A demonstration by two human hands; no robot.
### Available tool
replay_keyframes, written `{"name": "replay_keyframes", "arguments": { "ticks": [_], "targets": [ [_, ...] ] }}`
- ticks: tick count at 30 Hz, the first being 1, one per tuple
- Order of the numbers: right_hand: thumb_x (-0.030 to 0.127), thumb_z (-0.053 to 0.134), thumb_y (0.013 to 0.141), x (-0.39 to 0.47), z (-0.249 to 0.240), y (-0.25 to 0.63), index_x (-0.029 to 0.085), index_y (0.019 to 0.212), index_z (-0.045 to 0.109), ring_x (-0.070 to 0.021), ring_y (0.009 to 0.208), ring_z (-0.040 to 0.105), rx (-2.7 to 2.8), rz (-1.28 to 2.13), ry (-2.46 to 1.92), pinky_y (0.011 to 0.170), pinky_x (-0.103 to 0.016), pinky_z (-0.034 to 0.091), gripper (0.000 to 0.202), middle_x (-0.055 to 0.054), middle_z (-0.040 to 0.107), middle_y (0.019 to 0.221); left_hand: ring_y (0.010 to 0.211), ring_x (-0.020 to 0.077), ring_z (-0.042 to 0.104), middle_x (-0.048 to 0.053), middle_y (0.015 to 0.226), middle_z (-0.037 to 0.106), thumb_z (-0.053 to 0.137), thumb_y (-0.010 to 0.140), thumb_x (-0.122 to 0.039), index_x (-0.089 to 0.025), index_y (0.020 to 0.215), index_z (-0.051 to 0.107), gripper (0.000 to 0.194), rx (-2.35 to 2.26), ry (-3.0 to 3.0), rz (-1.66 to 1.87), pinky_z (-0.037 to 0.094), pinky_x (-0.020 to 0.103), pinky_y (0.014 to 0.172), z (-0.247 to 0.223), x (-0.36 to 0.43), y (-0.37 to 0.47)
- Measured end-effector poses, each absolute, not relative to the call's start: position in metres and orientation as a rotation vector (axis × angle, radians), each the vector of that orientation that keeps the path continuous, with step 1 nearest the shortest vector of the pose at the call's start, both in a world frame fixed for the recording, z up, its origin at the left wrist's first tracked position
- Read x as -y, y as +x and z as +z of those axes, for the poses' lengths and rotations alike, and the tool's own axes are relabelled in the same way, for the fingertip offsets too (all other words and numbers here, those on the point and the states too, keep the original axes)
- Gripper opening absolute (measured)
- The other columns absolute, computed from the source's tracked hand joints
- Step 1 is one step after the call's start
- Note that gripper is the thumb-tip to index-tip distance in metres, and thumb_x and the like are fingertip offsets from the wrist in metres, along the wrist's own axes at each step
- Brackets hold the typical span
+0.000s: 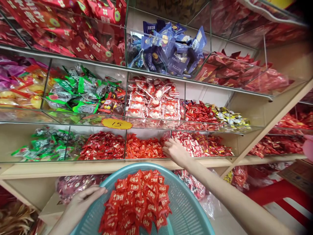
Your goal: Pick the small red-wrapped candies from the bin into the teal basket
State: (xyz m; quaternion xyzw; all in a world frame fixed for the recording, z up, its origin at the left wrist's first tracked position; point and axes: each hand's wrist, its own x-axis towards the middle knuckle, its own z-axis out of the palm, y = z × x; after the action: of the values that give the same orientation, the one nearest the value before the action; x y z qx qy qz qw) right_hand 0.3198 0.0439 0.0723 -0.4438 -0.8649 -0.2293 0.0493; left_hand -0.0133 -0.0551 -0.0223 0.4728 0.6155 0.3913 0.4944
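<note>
My left hand [84, 202] grips the left rim of a teal plastic basket [193, 192], its thumb side resting over the edge. Small red wrapped candies [137, 199] with pale lettering are heaped inside the basket. My right hand [174, 150] reaches over the front edge of the lowest shelf, beside the orange-red candies [144, 147] and the red-and-white candies [192, 145]. Its fingers are bent downward and closed together; whatever they hold, if anything, is hidden.
Glass dividers split the shelves into bins. Green packets [83, 94], red-and-white packets [154, 104] and blue packets [171, 49] fill upper bins. A yellow price tag [116, 123] hangs above the lowest bins. A wooden ledge [61, 169] runs behind the basket.
</note>
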Motion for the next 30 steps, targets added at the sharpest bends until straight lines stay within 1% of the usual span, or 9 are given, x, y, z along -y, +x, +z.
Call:
{"name": "replay_keyframes", "arguments": {
  "ticks": [2, 5, 9, 13, 20, 26, 30],
  "targets": [
    [0.024, 0.042, 0.083, -0.057, 0.078, 0.317, 0.016, 0.066, 0.057, -0.0175, 0.082, 0.043, 2.756, -0.812, -1.228, 0.071, -0.032, 0.025, 0.025, -0.006, 0.058, 0.075, 0.082, 0.0201, 0.063, -0.002, 0.081, 0.071, 0.063, 0.059, -0.047, -0.023, 0.075, 0.070, 0.029, -1.485, 1.168, 0.960, 0.050, 0.019, 0.070, -0.021, 0.055, -0.013],
    [0.020, 0.047, 0.080, -0.069, 0.077, 0.312, 0.016, 0.065, 0.059, -0.0182, 0.084, 0.041, 2.886, -0.848, -1.141, 0.075, -0.035, 0.023, 0.020, -0.006, 0.059, 0.073, 0.082, 0.0202, 0.062, -0.001, 0.081, 0.071, 0.063, 0.058, -0.047, -0.022, 0.073, 0.070, 0.031, -1.512, 1.216, 0.970, 0.049, 0.018, 0.069, -0.017, 0.056, -0.012],
    [0.017, 0.051, 0.076, -0.073, 0.071, 0.307, 0.016, 0.068, 0.061, -0.0189, 0.087, 0.039, 2.964, -0.804, -1.116, 0.079, -0.036, 0.021, 0.013, -0.007, 0.061, 0.075, 0.084, 0.0220, 0.061, 0.001, 0.082, 0.070, 0.062, 0.059, -0.047, -0.021, 0.073, 0.070, 0.031, -1.513, 1.255, 0.948, 0.049, 0.020, 0.070, -0.011, 0.059, -0.010],
    [0.014, 0.051, 0.075, -0.075, 0.067, 0.305, 0.017, 0.070, 0.063, -0.0185, 0.088, 0.039, 3.002, -0.744, -1.139, 0.081, -0.035, 0.020, 0.014, -0.007, 0.062, 0.078, 0.083, 0.0229, 0.060, 0.001, 0.082, 0.069, 0.063, 0.057, -0.047, -0.021, 0.071, 0.071, 0.031, -1.544, 1.256, 0.984, 0.048, 0.023, 0.072, -0.012, 0.059, -0.009],
    [0.013, 0.049, 0.077, -0.079, 0.061, 0.305, 0.016, 0.066, 0.063, -0.0189, 0.087, 0.039, 3.006, -0.741, -1.165, 0.079, -0.035, 0.020, 0.017, -0.008, 0.062, 0.074, 0.081, 0.0206, 0.060, 0.001, 0.081, 0.068, 0.062, 0.060, -0.044, -0.020, 0.074, 0.070, 0.028, -1.504, 1.238, 0.978, 0.048, 0.021, 0.069, -0.010, 0.062, -0.009],
    [0.014, 0.048, 0.077, -0.080, 0.059, 0.308, 0.015, 0.067, 0.062, -0.0193, 0.086, 0.040, 2.961, -0.800, -1.146, 0.078, -0.036, 0.020, 0.017, -0.008, 0.062, 0.073, 0.082, 0.0215, 0.059, 0.002, 0.081, 0.068, 0.061, 0.060, -0.046, -0.018, 0.071, 0.070, 0.031, -1.501, 1.233, 0.949, 0.047, 0.022, 0.072, 0.003, 0.063, -0.004],
    [0.016, 0.045, 0.080, -0.077, 0.063, 0.308, 0.015, 0.068, 0.062, -0.0184, 0.085, 0.040, 2.922, -0.801, -1.193, 0.076, -0.035, 0.020, 0.020, -0.008, 0.060, 0.076, 0.083, 0.0205, 0.060, 0.001, 0.080, 0.069, 0.062, 0.060, -0.046, -0.019, 0.071, 0.070, 0.030, -1.510, 1.241, 0.950, 0.047, 0.021, 0.072, 0.000, 0.063, -0.005]
  ]
}}
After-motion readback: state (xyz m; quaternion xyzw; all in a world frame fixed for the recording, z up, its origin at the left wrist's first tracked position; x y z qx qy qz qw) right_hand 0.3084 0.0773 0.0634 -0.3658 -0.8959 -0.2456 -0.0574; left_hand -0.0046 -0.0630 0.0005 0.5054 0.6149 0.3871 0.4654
